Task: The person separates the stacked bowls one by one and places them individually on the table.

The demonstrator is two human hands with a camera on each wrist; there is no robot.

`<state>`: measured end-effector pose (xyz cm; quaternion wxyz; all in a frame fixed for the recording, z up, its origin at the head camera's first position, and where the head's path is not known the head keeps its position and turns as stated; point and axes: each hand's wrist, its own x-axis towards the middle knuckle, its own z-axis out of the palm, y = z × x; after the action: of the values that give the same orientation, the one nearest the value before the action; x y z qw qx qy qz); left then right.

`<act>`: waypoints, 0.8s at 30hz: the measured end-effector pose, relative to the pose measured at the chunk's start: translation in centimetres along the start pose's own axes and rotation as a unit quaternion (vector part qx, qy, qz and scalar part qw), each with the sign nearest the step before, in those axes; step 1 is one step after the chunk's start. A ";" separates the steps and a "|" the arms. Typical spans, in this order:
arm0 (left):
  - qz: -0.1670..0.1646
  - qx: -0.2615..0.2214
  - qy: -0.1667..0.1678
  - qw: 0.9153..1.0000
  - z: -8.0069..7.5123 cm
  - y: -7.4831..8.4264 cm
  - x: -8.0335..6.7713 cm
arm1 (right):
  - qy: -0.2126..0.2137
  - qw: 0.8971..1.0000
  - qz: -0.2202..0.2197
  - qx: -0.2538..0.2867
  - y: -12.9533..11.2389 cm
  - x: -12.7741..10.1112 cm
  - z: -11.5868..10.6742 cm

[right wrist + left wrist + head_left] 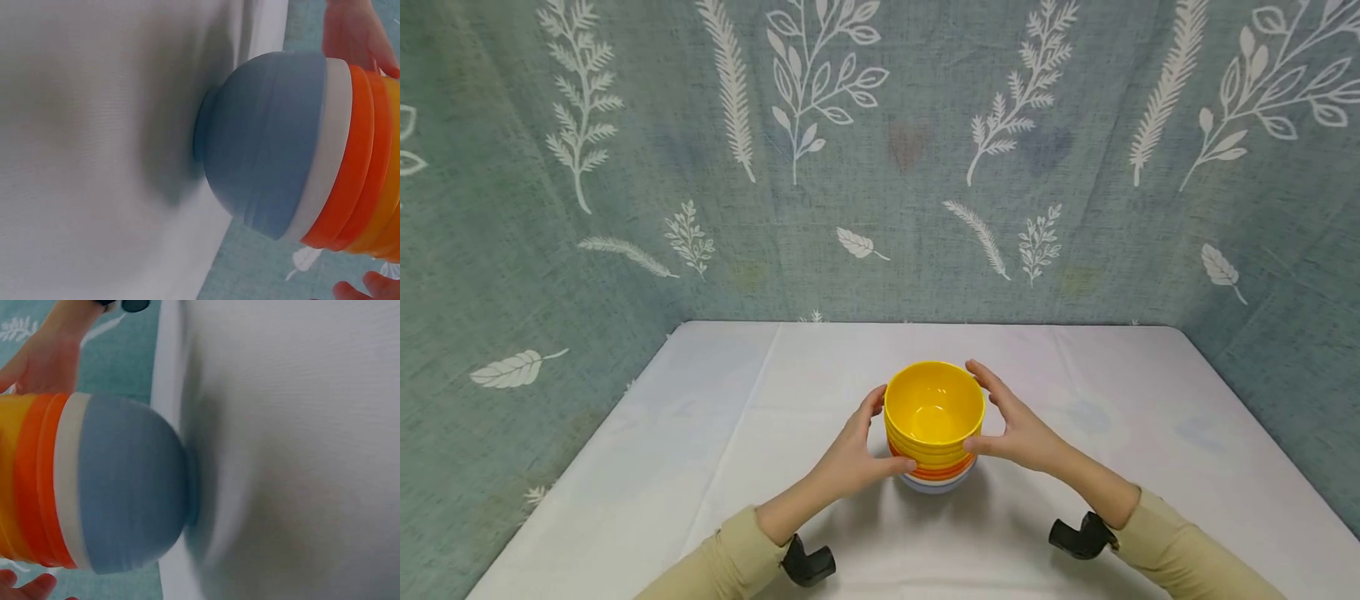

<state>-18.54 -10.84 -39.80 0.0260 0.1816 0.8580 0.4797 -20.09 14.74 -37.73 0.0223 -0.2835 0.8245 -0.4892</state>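
A stack of nested bowls (934, 473) stands upright on the white-covered table. Its glossy yellow bowl (928, 404) is on top, with orange (39, 481), white (72, 481) and blue-grey (134, 487) bands below. To the stack's left is my left hand (853, 458), its thumb across the front and its fingers beside the rim. On the opposite side my right hand (1018, 429) has its thumb at the yellow bowl's front and its fingers spread past the rim. Both wrist views show a small gap between the visible fingertips and the stack. Whether the thumbs press cannot be told.
White cloth covers the table (760, 375). A green curtain (895, 167) with white leaf prints hangs behind it and along both sides. Black camera mounts (808, 562) sit under both wrists, near the sleeves.
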 end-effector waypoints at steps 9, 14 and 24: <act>0.017 -0.051 -0.018 0.998 0.4 -0.1 0.8 | -0.021 1.000 0.018 0.012 -0.5 0.3 0.5; 0.007 -0.058 -0.025 0.998 0.4 -0.1 0.9 | -0.015 1.000 0.022 0.000 -0.6 0.4 0.6; 0.003 -0.077 -0.024 0.997 0.7 -0.4 0.6 | -0.009 0.999 0.041 0.007 -0.6 0.5 0.9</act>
<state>-19.09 -10.25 -40.39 0.0589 0.1933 0.8171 0.5400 -19.93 13.58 -37.59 0.0515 -0.2531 0.8321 -0.4909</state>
